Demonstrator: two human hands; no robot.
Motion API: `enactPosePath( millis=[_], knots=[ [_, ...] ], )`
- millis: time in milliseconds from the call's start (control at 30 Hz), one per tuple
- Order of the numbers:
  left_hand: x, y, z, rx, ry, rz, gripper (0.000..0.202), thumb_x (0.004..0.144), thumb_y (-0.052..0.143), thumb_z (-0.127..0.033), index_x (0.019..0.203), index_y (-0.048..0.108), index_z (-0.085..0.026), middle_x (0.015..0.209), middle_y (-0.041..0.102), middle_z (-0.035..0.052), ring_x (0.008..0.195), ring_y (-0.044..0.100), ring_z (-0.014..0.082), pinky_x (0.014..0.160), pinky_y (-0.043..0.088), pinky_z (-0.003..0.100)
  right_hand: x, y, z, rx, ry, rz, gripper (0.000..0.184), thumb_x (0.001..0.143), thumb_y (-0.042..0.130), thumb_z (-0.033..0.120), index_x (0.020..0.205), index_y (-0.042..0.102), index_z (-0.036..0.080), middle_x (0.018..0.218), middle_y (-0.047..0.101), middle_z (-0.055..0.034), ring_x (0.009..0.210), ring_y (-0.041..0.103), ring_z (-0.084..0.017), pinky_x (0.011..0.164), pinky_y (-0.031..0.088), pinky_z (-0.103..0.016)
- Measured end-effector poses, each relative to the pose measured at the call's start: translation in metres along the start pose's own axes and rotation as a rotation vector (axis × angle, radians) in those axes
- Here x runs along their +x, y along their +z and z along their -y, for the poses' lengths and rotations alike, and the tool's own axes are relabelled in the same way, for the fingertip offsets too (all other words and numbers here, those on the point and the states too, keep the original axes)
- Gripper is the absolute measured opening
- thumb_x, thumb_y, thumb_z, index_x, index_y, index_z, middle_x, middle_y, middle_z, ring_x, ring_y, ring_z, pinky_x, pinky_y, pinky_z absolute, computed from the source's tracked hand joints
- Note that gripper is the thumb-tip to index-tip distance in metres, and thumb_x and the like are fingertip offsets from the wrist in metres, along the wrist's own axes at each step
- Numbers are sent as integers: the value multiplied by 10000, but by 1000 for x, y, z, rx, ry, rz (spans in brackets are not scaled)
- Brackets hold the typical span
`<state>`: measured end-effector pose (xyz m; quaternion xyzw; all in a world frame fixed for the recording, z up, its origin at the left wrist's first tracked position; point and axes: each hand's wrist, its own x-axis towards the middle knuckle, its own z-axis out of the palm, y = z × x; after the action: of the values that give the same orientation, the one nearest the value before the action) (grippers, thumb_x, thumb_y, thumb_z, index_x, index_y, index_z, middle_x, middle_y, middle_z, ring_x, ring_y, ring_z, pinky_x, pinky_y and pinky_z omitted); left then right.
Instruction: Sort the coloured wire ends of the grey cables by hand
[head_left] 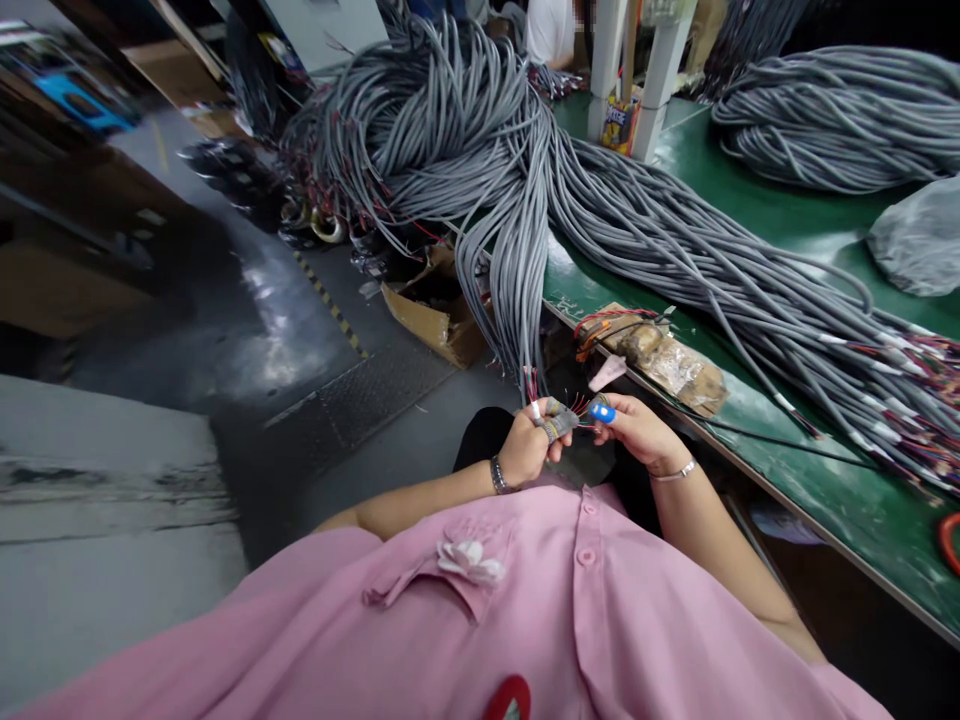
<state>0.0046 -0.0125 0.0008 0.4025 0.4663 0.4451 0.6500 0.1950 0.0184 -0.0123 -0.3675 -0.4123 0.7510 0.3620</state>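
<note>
My left hand [529, 445], with grey knitted covers on some fingers, is closed round the end of a grey cable that hangs from the bundle [517, 260]. Thin coloured wires [577, 404] fan out of its grip toward the right. Close beside it, my right hand [634, 428] has its fingers pinched together at the wire tips, with blue tape [601, 412] wrapped on the thumb. The fingers partly hide the wire ends, so I cannot see exactly which wires they grip. Both hands are held in front of my body, beside the table edge.
Many grey cables [675, 235] lie across the green table [757, 215], their stripped ends at the right. A wooden block wrapped in clear tape [667, 365] sits at the edge. An open cardboard box [431, 315] stands below. A coiled cable bundle [840, 115] lies at the back right.
</note>
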Motion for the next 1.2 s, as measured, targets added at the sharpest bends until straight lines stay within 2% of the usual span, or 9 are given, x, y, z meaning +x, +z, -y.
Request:
enactPosePath(
  millis=[167,400,600,767,833,1067,1200],
  knots=[
    [1,-1,2,46,4,9,331,746,696,-439,680,536,-156,551,591,-8,335,426,46,349,243,190,0,5,4,-51,-34,-31,232,725,775,372,756,694,156,640,654,7,502,556,-70,510,509,-187],
    [1,-4,6,108,11,59,308,769,680,-430,704,557,-155,547,581,-10,338,424,50,342,239,190,-3,10,7,-202,-156,-33,162,723,766,306,712,723,151,620,648,5,544,521,-81,528,449,-195],
    [1,-6,3,64,-3,23,317,754,693,-404,650,524,-158,522,552,-23,321,406,44,323,217,187,-11,-8,6,-231,-167,-251,193,704,775,351,705,709,170,588,612,25,526,518,-80,519,453,-198],
    [0,-7,1,49,1,19,305,750,693,-391,652,520,-159,527,558,-24,324,409,45,319,209,187,-12,-4,-7,-102,-13,-184,403,738,698,564,798,694,166,659,638,-12,524,542,-95,520,507,-242],
    [0,-6,2,59,1,29,306,753,688,-394,655,520,-158,525,558,-24,325,410,46,319,212,185,-11,2,-8,-88,9,-166,443,719,700,598,805,681,165,669,639,-17,538,555,-101,520,509,-245],
    [1,-7,2,109,-28,65,308,757,676,-410,676,526,-154,532,573,-33,325,422,41,330,237,173,-7,18,2,-186,-72,-126,315,690,784,448,768,653,173,638,595,32,529,495,-79,532,431,-221],
    [2,-8,-3,286,-119,258,296,739,693,-382,648,544,-143,531,604,-9,337,465,50,353,293,169,-5,19,2,-308,-144,-60,288,726,756,431,772,655,165,672,617,16,585,519,-104,593,438,-249]
  ],
)
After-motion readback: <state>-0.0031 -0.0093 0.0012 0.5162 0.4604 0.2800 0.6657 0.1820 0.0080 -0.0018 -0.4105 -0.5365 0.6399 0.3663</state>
